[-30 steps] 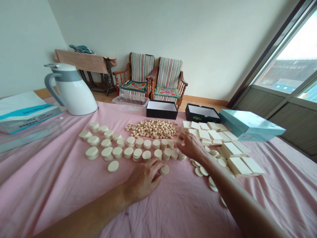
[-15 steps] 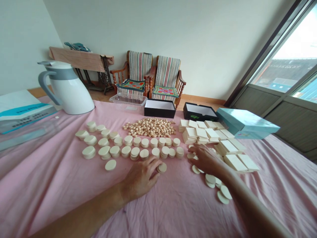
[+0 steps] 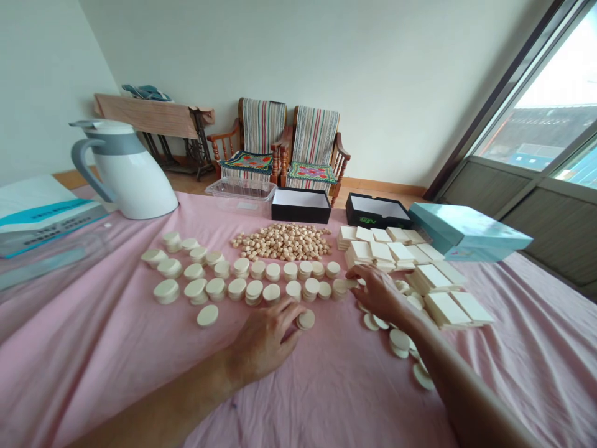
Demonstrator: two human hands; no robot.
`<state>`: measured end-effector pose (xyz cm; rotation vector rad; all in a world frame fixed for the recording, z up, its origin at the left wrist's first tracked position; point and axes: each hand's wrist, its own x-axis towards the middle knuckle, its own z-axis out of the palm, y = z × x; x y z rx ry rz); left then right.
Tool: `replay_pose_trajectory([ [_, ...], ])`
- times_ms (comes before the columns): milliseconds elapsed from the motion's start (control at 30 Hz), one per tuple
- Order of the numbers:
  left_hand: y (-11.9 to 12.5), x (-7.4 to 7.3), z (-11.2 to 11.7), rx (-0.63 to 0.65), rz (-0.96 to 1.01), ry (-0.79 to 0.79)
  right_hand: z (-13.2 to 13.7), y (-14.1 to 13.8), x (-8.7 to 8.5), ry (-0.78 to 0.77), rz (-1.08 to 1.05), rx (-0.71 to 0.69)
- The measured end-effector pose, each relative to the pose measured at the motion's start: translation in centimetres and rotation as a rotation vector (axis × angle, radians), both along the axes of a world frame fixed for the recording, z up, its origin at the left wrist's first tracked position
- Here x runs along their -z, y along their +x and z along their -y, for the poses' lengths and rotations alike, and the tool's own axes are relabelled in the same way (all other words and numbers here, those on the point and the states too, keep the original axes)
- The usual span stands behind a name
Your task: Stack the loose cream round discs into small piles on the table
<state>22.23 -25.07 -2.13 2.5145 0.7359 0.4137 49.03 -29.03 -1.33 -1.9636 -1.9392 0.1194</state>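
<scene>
**L hand** (image 3: 263,342): near-centre on the pink cloth (image 3: 107,361), fingertips at a short disc stack (image 3: 306,319), can't tell if gripping.

**R hand** (image 3: 380,292): to the right, fingers reaching left to a low end stack (image 3: 339,289), w/ loose discs (image 3: 400,340) near the wrist.

**Hands:** well apart, neither clearly clamped.

**Discs:** cream stacks in uneven rows (image 3: 219,280) across the cloth, left of centre, plus one lone disc (image 3: 208,315) on the near side.

**Far-centre:** heap of small wooden pegs (image 3: 280,242), just beyond the rows.

**Right side:** cream rectangular blocks (image 3: 420,274) in stacks, lying btw R hand and teal box (image 3: 466,231).

**Far edge:** clear plastic tub (image 3: 241,195), black box (image 3: 301,205), 2nd black box (image 3: 377,210).

**Far left:** white jug (image 3: 125,174) w/ grey handle, tilted; white-and-blue packet (image 3: 37,214) beside it.

**Behind cloth:** 2 wooden armchairs (image 3: 284,143) w/ striped covers, against wall; treadle table (image 3: 153,118) to their left.

**Far right:** window (image 3: 527,137).
</scene>
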Motion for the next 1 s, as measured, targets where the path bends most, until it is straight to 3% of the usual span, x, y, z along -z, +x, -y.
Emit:
replay_pose_trajectory([
  [200,0.0,0.2,0.0,-0.005,0.007,0.003,0.7,1.3,-0.4,0.008,-0.055,0.078],
  [433,0.0,0.6,0.0,-0.005,0.031,0.030,1.2,1.2,-0.6,-0.099,0.278,0.286],
  [667,0.1,0.6,0.0,-0.002,0.037,0.046,0.8,0.2,0.0,-0.128,0.393,0.329],
  [867,0.1,0.6,0.0,-0.004,0.038,0.039,0.9,0.6,0.1,-0.116,0.322,0.334],
  [1000,0.0,0.5,0.0,-0.001,0.025,0.029,1.2,0.9,0.0,-0.018,0.201,0.251],
])
